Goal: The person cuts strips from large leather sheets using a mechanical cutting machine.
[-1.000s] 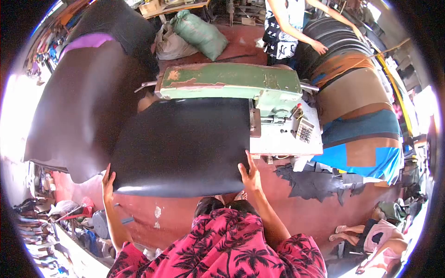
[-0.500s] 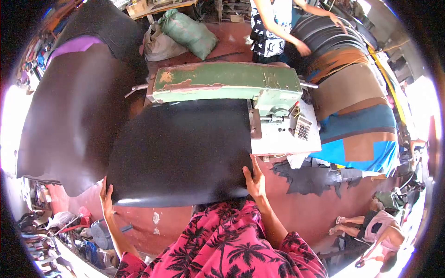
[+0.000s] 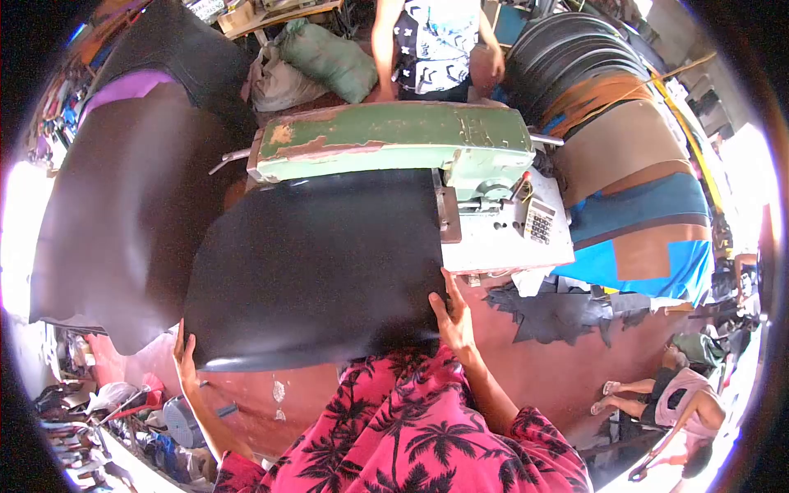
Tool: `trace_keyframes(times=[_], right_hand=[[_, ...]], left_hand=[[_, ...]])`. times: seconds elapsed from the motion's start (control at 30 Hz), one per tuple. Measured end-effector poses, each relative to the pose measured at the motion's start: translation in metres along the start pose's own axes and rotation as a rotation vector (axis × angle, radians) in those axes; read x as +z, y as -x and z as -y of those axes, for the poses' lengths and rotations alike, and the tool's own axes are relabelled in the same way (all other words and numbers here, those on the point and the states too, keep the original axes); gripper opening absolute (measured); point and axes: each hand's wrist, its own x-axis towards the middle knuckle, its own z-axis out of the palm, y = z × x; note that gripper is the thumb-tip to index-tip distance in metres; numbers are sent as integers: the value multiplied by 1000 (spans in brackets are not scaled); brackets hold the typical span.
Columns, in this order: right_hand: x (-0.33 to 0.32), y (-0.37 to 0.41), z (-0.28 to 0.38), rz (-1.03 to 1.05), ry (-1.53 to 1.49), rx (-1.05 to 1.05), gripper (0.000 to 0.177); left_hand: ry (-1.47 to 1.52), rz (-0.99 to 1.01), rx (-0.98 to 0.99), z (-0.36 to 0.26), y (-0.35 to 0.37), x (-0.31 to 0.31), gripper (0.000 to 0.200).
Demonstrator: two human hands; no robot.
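A large black sheet point(image 3: 312, 271), which looks like leather, lies under the long arm of a green machine point(image 3: 394, 140) with chipped paint. Its near edge curves down in front of my body. My left hand point(image 3: 186, 358) grips the near left corner, thumb on top and fingers beneath. At the opposite corner my right hand point(image 3: 454, 319) holds the right edge, thumb over the sheet and fingers along its side. Just beyond my right hand is the machine's white table point(image 3: 493, 251), with a calculator point(image 3: 539, 222) on it.
Dark hides point(image 3: 131, 214) hang over a stack at left. Folded coloured sheets point(image 3: 637, 197) are piled at right. Behind the machine stands a person point(image 3: 436, 49), near sacks point(image 3: 329, 62). Another person point(image 3: 686, 403) sits low at right. Black scraps point(image 3: 551, 312) lie below the table.
The person behind the machine has moved left, taking their hands off the pile at right; their arms now hang down. My hands keep the same hold on the sheet. The view has shifted slightly.
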Motion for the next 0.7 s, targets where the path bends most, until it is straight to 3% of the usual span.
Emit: trace_keyframes(times=[0.2,0.27,0.7], right_hand=[[-3,-3,13,101,-114,177,58],[-2,-6,12,65,2,42,57],[-4,-14,12,91,50,40,57]], left_hand=[[-79,-21,23,-5,-3,4,58],[-99,-6,14,-1,-2,0,57],[-6,17,5,-8,-4,10,59]])
